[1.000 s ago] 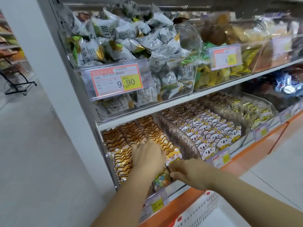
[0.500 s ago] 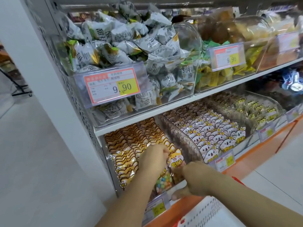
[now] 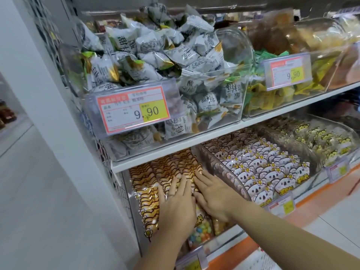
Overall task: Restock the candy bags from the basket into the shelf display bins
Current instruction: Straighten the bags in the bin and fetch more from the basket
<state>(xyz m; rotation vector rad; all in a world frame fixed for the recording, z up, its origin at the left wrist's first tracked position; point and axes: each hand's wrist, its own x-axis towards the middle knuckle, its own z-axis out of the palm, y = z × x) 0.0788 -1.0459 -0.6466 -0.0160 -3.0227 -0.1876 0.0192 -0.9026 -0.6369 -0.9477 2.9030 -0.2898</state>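
The left hand (image 3: 176, 207) and right hand (image 3: 212, 193), flat and spread, pat the tiger candy bags (image 3: 148, 178) neat (their bin (image 3: 218, 247) sits at 7 o'clock). Next, I think: fetch another bag.

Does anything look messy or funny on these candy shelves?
Only the top-left bin: its grey-white packets are heaped in a jumble above the rim. Below, the orange tiger bags under the left hand and right hand, and the koala bags, stand in tidy rows.
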